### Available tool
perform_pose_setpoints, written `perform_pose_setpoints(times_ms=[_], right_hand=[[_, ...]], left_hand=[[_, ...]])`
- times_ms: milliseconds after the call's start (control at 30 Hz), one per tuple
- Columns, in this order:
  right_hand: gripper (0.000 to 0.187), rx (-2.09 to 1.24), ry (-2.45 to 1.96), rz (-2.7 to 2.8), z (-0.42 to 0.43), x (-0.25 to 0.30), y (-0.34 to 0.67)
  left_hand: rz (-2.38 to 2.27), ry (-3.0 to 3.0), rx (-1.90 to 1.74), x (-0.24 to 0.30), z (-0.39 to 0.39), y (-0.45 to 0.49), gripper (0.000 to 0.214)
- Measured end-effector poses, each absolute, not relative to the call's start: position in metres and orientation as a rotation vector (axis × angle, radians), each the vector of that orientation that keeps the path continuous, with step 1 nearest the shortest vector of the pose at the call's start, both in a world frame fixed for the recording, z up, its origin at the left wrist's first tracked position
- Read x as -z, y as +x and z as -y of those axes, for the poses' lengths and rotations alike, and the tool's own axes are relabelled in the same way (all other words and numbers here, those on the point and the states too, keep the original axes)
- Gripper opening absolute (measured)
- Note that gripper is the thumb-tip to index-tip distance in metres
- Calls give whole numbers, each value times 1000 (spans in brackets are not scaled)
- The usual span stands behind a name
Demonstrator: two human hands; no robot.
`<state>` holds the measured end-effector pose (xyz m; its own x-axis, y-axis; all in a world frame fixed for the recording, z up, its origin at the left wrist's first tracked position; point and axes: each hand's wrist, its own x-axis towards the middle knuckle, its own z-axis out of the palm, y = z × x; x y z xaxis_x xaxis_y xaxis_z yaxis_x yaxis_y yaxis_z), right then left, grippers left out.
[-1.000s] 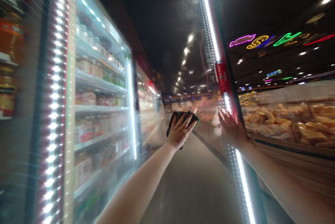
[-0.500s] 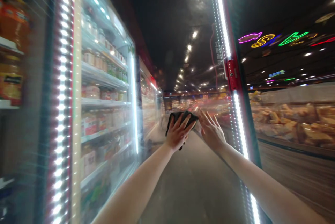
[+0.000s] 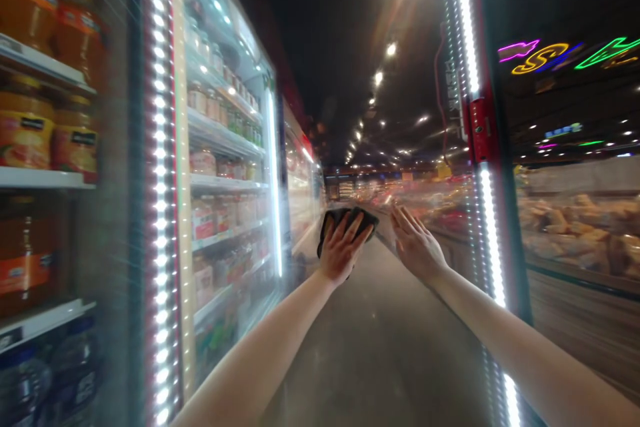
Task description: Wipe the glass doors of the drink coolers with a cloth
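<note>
A dark cloth (image 3: 369,219) lies under the left hand (image 3: 343,250), its edges showing past the fingers above and to both sides. The left hand has hold of it with fingers spread across its near face; the thumb's grip is hard to make out. Just right of the cloth, with a narrow gap between, is the right hand (image 3: 417,244), flattened out, fingers straight and nearly together, nothing visible in it. Whether its palm touches the glass door (image 3: 435,190) is unclear.

To the right of the right hand a strip of the pane runs to the door's edge, marked by a bright light strip (image 3: 490,234). A red fitting (image 3: 479,127) sits on that edge, above and right of the right hand. To the left, a wider span separates the left hand from the lit fridge (image 3: 227,184), whose shelves carry jars and packs.

Seen through the pane, a smooth grey floor (image 3: 373,340) stretches below and beyond both hands. Bottles (image 3: 30,127) stand on shelves far left of the left hand. Beyond the door's edge, right of the right hand, are blurred piled goods (image 3: 580,227). Neon signs (image 3: 540,58) and ceiling lights (image 3: 391,49) shine above the hands against a dark ceiling.
</note>
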<state>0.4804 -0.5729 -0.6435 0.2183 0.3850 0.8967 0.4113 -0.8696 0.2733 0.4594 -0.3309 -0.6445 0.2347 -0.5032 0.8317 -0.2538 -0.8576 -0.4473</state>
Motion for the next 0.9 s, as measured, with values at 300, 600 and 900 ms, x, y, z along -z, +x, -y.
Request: perform_pose_setpoints(times_ms=[300,600,900], right_hand=[[61,1765,-2408,892,540,628,475],[63,1763,-2440,960,515,634,467],[72,1722,-2447,964,491,624,473]], left_hand=[[-369,-2392,1981,550,280,457,68],[-491,-2415,1832,668,264,443,77],[-275,-2483,1985,588,236,442,68]])
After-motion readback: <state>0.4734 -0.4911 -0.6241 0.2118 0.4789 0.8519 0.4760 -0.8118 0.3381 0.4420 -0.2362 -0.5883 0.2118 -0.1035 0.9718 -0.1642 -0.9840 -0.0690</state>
